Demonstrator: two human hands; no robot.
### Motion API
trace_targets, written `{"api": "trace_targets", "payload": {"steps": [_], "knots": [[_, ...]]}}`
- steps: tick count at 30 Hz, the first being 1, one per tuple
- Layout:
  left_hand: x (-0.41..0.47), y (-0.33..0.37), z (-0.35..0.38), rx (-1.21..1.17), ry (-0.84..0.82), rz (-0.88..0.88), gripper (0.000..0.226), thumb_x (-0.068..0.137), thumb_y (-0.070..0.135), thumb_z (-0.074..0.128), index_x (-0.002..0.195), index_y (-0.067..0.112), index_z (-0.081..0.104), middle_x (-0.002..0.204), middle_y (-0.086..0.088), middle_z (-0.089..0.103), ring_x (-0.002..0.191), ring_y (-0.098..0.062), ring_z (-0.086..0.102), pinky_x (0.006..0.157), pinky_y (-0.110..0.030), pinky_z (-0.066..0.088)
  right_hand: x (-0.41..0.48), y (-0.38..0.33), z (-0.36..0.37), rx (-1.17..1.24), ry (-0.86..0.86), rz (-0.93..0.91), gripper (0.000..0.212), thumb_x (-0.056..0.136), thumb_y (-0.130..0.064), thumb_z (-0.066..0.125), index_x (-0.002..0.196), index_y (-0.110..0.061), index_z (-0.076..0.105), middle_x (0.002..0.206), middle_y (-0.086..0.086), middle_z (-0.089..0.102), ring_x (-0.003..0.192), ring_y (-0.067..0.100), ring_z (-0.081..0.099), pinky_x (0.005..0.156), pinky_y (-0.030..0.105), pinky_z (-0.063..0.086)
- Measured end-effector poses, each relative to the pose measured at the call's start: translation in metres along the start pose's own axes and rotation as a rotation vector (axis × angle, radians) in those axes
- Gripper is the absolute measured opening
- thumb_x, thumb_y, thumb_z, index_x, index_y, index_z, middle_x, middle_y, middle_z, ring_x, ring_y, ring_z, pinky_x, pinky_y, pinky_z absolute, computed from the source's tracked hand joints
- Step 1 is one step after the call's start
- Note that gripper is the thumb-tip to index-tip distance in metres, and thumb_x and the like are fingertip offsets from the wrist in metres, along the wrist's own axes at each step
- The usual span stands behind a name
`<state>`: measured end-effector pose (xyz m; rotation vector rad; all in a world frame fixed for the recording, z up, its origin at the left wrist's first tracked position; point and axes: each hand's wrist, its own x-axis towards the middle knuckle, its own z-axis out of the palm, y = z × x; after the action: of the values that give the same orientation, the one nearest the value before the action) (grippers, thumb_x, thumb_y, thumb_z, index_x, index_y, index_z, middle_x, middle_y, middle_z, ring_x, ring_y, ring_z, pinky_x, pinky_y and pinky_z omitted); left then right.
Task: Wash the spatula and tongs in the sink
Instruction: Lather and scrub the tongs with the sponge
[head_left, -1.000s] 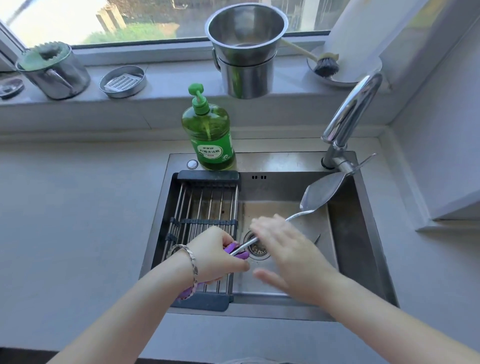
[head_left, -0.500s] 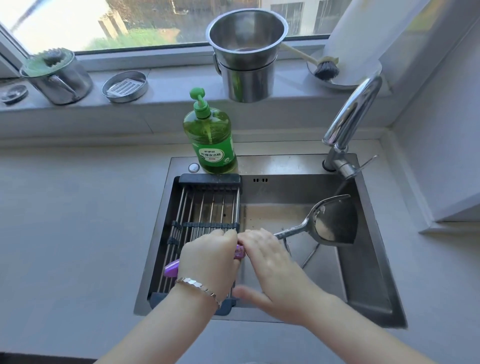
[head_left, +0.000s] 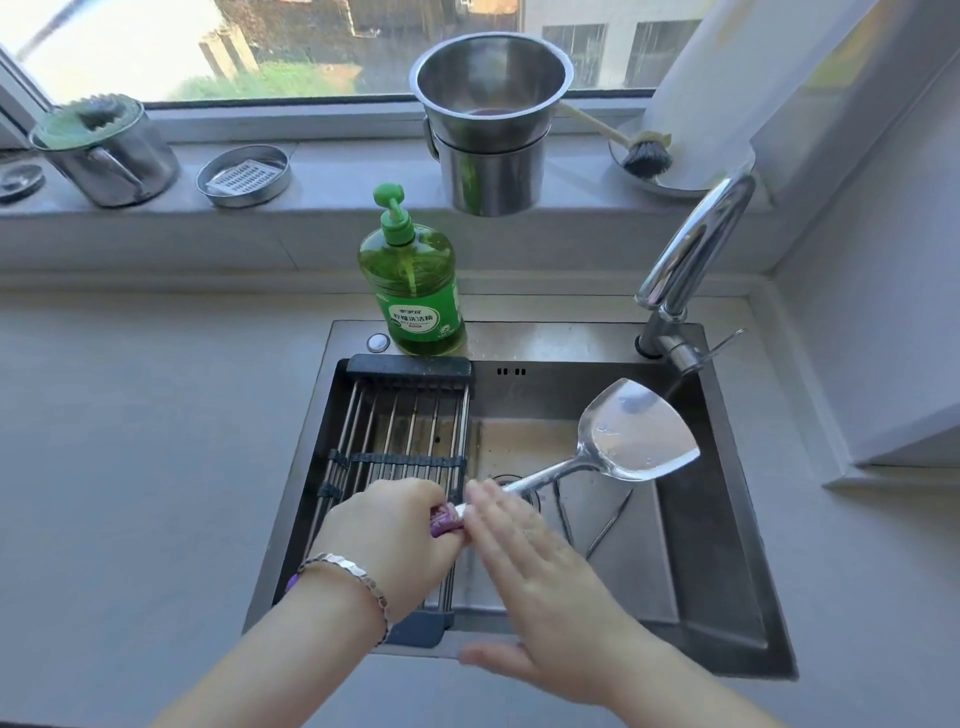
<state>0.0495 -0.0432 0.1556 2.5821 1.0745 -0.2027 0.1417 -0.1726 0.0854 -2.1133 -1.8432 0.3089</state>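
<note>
left hand (head_left: 395, 530) is gripping the spatula (head_left: 639, 436) by its purple handle, fingers curled round it. right hand (head_left: 535, 561) is lying open, fingers (head_left: 491, 512) straight, seeming to touch the shaft beside the handle. blade is hanging over the sink (head_left: 722, 561) near the faucet (head_left: 691, 260). tongs (head_left: 605, 527) are lying on the sink floor. doing it well likely means holding the handle firm, rubbing along shaft to blade, turning both faces.
</note>
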Motion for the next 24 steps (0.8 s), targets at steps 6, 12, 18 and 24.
{"api": "trace_targets", "payload": {"steps": [6,12,18,24], "knots": [[0.001,0.002,-0.013,0.052,-0.025,-0.015,0.025,0.083,0.051,0.054,0.069,0.031,0.050,0.062,0.009,0.051,0.067,-0.013,0.056,0.062,-0.022,0.048,0.003,0.032,-0.013,-0.086,-0.129,0.403,0.094,0.091,-0.068,0.010,0.133,0.009,0.043,0.140,0.024,0.044,0.130,0.034,0.042,0.106,0.035,0.015],[0.001,0.001,-0.018,0.177,-0.027,0.001,0.023,0.085,0.052,0.049,0.076,0.030,0.051,0.063,0.010,0.048,0.066,-0.010,0.051,0.054,-0.019,0.040,-0.007,0.070,-0.023,-0.182,-0.196,0.473,0.127,0.057,-0.082,-0.028,0.148,0.001,0.004,0.156,0.018,-0.002,0.145,0.028,-0.002,0.116,0.030,-0.008],[0.004,0.002,-0.022,0.246,-0.081,0.012,0.024,0.085,0.053,0.048,0.076,0.031,0.050,0.063,0.010,0.047,0.067,-0.011,0.051,0.053,-0.020,0.037,-0.006,0.079,-0.019,-0.228,-0.271,0.292,0.119,0.066,-0.083,-0.012,0.148,0.000,0.009,0.154,0.015,-0.004,0.145,0.024,0.006,0.116,0.027,-0.008],[-0.002,0.000,-0.024,0.308,-0.098,0.047,0.025,0.085,0.052,0.047,0.082,0.028,0.056,0.072,0.009,0.054,0.070,-0.012,0.053,0.056,-0.020,0.038,-0.005,0.082,-0.032,-0.059,-0.449,0.129,0.115,0.060,-0.084,-0.002,0.147,-0.009,-0.017,0.142,0.001,-0.038,0.134,0.011,-0.034,0.108,0.020,-0.022]]}}
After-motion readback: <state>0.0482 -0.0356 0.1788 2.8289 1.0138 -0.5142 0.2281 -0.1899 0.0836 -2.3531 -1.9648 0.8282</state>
